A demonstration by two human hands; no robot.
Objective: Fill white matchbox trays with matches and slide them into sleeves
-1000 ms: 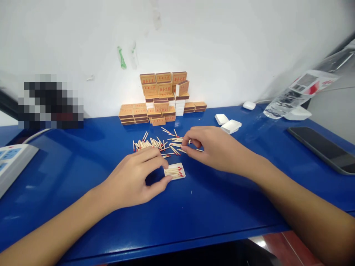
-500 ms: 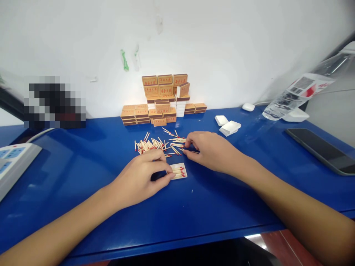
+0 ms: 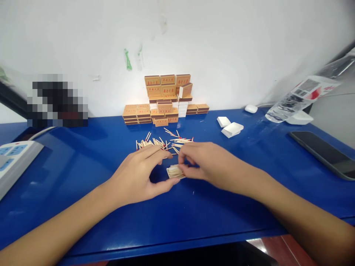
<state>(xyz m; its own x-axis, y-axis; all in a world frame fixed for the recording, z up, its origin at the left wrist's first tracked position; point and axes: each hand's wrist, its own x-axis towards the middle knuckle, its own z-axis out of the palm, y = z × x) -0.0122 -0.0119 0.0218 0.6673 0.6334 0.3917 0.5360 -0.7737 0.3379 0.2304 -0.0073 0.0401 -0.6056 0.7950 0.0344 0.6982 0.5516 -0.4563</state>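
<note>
A small white matchbox tray (image 3: 169, 173) with matches (image 3: 175, 172) lying in it sits on the blue table between my hands. My left hand (image 3: 141, 173) has its fingers spread and curved around the tray's left side, the thumb by its near edge. Over the tray's right end my right hand (image 3: 203, 160) is pinched, its fingertips on matches among those in the tray; the fingers hide the match heads there. Just beyond lies a loose pile of red-tipped matches (image 3: 155, 143), partly covered by my left hand.
Stacked orange matchboxes (image 3: 168, 90) stand against the wall. White trays (image 3: 232, 129) lie to their right. Farther right are a tilted water bottle (image 3: 294, 98), a white case (image 3: 251, 108) and a phone (image 3: 324, 153). A grey-white device with blue panels (image 3: 19, 162) is at left.
My right hand has moved from the loose matches toward me and left, over the tray. My left fingers have lifted off the matches in the tray and spread apart.
</note>
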